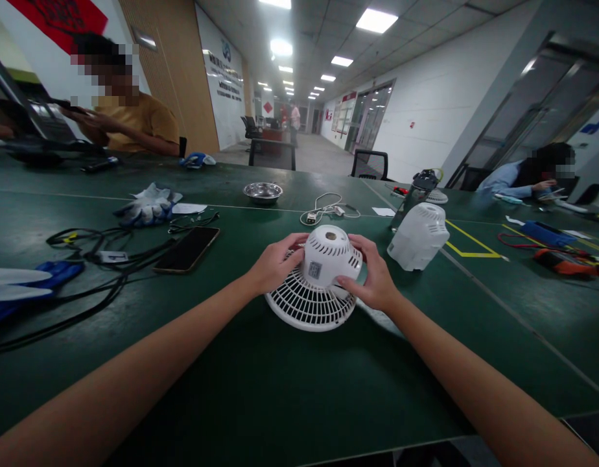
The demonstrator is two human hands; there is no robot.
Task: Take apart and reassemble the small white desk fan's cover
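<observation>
A white fan head with a round slotted grille [309,306] lies grille-down on the green table, its motor housing [323,259] pointing up. My left hand [279,263] is closed round the left side of the housing. On the opposite side my right hand [372,274] grips it, thumb in front and fingers behind. A label and a round hole show on the housing. To the right stands a separate white plastic part [419,237], touched by neither hand. Behind the fan lies a coiled white cable [328,211] with a plug.
Left are a phone [187,250], black cables [119,266] and gloves [148,204]. A metal bowl [263,192] sits behind. At right are a bottle [413,194], yellow tape [469,250] and an orange tool [564,263]. Two people sit across the table.
</observation>
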